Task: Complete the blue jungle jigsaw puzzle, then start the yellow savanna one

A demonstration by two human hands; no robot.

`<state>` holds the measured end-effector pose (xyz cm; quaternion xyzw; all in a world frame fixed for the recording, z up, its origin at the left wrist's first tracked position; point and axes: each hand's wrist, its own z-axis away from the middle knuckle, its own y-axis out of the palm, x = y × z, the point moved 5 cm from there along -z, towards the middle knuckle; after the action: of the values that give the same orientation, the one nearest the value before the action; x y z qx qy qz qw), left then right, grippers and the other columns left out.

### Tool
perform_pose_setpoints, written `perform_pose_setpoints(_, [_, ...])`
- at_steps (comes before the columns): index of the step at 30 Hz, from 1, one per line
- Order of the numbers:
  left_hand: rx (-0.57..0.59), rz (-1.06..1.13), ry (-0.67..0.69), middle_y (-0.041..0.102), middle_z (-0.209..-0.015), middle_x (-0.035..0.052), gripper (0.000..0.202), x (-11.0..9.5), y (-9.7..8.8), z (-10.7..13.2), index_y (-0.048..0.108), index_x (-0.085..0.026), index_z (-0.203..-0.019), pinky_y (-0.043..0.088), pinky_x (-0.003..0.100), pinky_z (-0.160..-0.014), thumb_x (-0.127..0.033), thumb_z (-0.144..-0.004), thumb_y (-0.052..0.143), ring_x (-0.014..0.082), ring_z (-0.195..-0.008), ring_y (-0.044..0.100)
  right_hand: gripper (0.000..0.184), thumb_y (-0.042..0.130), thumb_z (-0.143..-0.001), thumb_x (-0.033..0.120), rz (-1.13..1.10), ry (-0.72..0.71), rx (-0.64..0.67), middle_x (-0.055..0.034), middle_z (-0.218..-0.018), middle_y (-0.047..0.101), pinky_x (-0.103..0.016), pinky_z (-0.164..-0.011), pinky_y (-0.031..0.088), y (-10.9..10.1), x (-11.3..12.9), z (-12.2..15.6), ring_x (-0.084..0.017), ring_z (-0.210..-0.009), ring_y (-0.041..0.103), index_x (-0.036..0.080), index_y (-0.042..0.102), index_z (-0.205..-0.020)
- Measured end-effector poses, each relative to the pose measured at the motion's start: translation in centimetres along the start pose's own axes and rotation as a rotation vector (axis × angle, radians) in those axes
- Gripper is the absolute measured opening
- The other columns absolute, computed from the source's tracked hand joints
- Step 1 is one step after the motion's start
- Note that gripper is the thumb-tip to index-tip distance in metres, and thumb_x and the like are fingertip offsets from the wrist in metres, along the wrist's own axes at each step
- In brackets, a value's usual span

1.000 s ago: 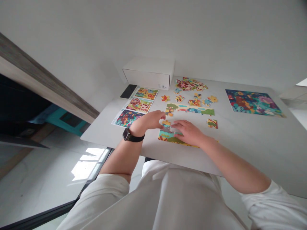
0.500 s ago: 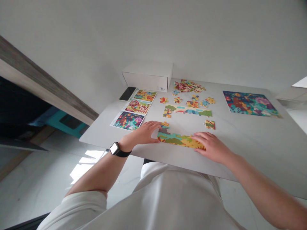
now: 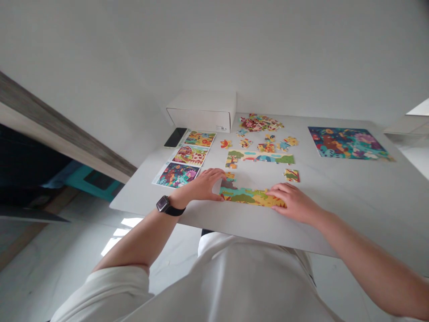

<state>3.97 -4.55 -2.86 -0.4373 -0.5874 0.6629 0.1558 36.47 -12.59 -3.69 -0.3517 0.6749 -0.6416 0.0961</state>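
From where I stand, the person's left hand (image 3: 203,187) rests on the pale tabletop (image 3: 375,201), fingers loosely spread and curved, just beside the left end of a joined jigsaw strip (image 3: 250,197). The right hand (image 3: 293,203) lies flatter, fingers spread, with its fingertips on the strip's right end. Neither hand pinches anything; the 2 hands bracket the strip near the table's front edge. A small jigsaw piece (image 3: 229,176) sits at the strip's upper left, apparently touching it. Open, flat fingers look like the sound approach here: light, even pressure from both ends should keep the joints closed without lifting the cardboard. Farther back lie a second joined strip (image 3: 259,157), a loose piece (image 3: 292,175), a heap of pieces (image 3: 259,122) and a finished puzzle (image 3: 346,143). At the left, 3 picture cards (image 3: 190,155) form a column beside a black phone (image 3: 174,137), below a white box (image 3: 201,112). A black-strapped watch (image 3: 163,204) circles the left wrist.
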Motion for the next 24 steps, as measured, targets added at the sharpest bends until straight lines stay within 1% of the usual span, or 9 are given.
perform_pose_setpoints(3, [-0.018,0.021,0.027,0.061,-0.147,0.0142,0.065,0.3,-0.2,-0.5,0.064,-0.023,-0.129,0.042,0.053,-0.122,-0.052,-0.077,0.089,0.0348,-0.142,0.054,0.042,0.078,-0.086,0.02,0.0,0.0,-0.004,-0.0102,-0.12,0.072,-0.051,-0.104,0.057,-0.1,-0.3,-0.5,-0.031,-0.114,0.069,0.026,0.072,-0.128])
perform_pose_setpoints(6, [-0.036,0.035,0.025,0.06,-0.145,0.0145,0.066,0.7,-0.3,-1.0,0.064,-0.023,-0.128,0.043,0.053,-0.121,-0.052,-0.075,0.09,0.0351,-0.141,0.054,0.041,0.076,-0.087,0.019,0.009,-0.005,-0.021,-0.0104,-0.119,0.071,-0.051,-0.104,0.057,-0.2,-0.5,-1.0,-0.031,-0.113,0.069,0.025,0.073,-0.127])
perform_pose_setpoints(10, [-0.05,0.048,0.008,0.057,-0.145,0.0157,0.067,1.4,-0.3,-1.3,0.062,-0.023,-0.13,0.045,0.052,-0.121,-0.051,-0.076,0.09,0.035,-0.142,0.052,0.037,0.073,-0.089,0.02,0.02,-0.003,-0.055,-0.0109,-0.121,0.071,-0.053,-0.105,0.056,-0.2,-0.8,-1.2,-0.031,-0.114,0.068,0.025,0.073,-0.126])
perform_pose_setpoints(15, [-0.055,0.022,0.012,0.057,-0.147,0.0164,0.068,2.1,-0.1,-1.6,0.063,-0.023,-0.131,0.045,0.052,-0.121,-0.054,-0.076,0.089,0.0366,-0.143,0.052,0.032,0.072,-0.091,0.021,0.027,-0.003,-0.08,-0.0098,-0.122,0.072,-0.05,-0.105,0.056,0.0,-1.2,-1.2,-0.03,-0.114,0.069,0.027,0.074,-0.122])
perform_pose_setpoints(20, [-0.045,-0.004,0.026,0.057,-0.151,0.0158,0.07,2.4,0.2,-1.7,0.063,-0.023,-0.138,0.042,0.051,-0.123,-0.056,-0.08,0.084,0.0357,-0.143,0.052,0.03,0.07,-0.093,0.021,0.038,-0.011,-0.074,-0.0105,-0.123,0.071,-0.052,-0.106,0.055,0.2,-1.3,-1.1,-0.031,-0.116,0.068,0.025,0.073,-0.123])
perform_pose_setpoints(24, [-0.017,-0.053,0.014,0.055,-0.155,0.0162,0.077,2.4,0.3,-1.5,0.058,-0.025,-0.149,0.04,0.053,-0.123,-0.059,-0.084,0.081,0.0362,-0.144,0.052,0.03,0.07,-0.094,0.022,0.042,-0.009,-0.066,-0.0109,-0.124,0.071,-0.053,-0.107,0.054,0.2,-1.4,-1.0,-0.031,-0.116,0.067,0.024,0.074,-0.123])
